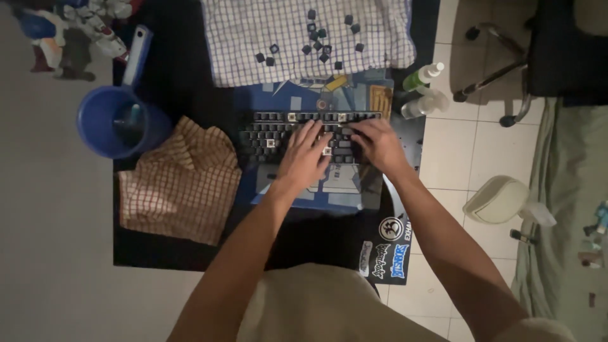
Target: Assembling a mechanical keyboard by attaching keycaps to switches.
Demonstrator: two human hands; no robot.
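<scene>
Lap: pale cloth point(316, 304) at bottom edge, nearest the camera, both forearms reaching out over it.
Left hand point(305, 158): one, flat on the keyboard, fingers spread loosely over the middle rows; grip open, nothing pinched, fingertips touching keys.
Right hand point(379, 144): one, on the keyboard's right end, fingers curled down onto the keys; whether it pinches a keycap cannot be told, too dark.
Keyboard point(272, 130): one, dark, lying flat on the blue mat at centre of the worktop; several sockets bare, showing as pale squares in the top row and middle.
Blue mat point(297, 95): one, patterned, under the keyboard, reaching toward the white checked cloth.
Loose keycaps point(316, 41): roughly sixteen, dark, scattered on the white checked cloth, well apart from the hands.
White checked cloth point(253, 38): one, spread at the far edge.
Red checked cloth point(180, 180): one, crumpled, left of the keyboard, just beside it.
Blue jug point(107, 123): one, with handle pointing away, left of the red checked cloth.
Bottles point(423, 88): two, one green, one clear, lying at the worktop's right edge.
Worktop point(164, 69): one, black, low, on a tiled floor.
Chair base point(500, 69): one, upper right, on the floor.
</scene>
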